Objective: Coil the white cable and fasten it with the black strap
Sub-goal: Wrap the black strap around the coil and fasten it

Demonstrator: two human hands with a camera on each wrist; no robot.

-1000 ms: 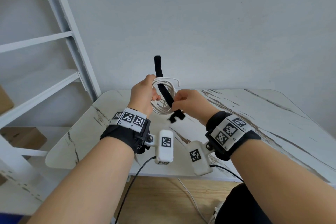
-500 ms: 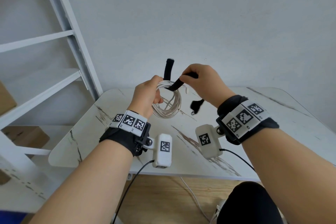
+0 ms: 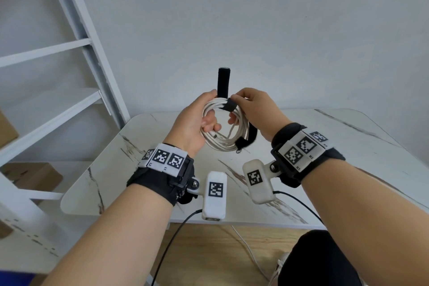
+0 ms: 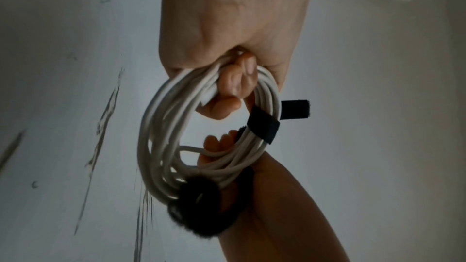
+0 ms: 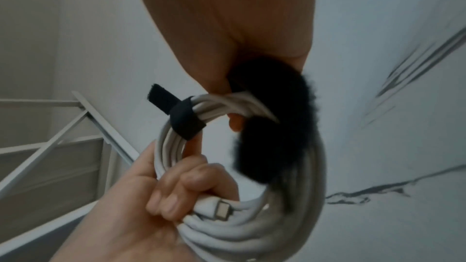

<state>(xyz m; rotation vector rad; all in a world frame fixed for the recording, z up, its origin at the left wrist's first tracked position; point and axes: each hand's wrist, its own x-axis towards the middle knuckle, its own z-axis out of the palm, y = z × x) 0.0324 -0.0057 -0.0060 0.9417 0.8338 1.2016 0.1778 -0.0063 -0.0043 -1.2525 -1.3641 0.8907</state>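
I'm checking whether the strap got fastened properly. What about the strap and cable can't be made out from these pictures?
- Right hand fingertips: head view, hidden behind the white cable, so their grip on the black strap is unclear.
- Strap's fuzzy end: right wrist view, blurred; whether it is fastened cannot be told.
- Second cable plug: only one plug shows, by the left hand.
- Right hand: right wrist view, cut off by the top edge.

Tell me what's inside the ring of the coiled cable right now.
Fingers of the left hand curl through the cable ring, beside a metal plug. Fingertips of the right hand and the strap also reach inside. The strap's path under the right palm is hidden.
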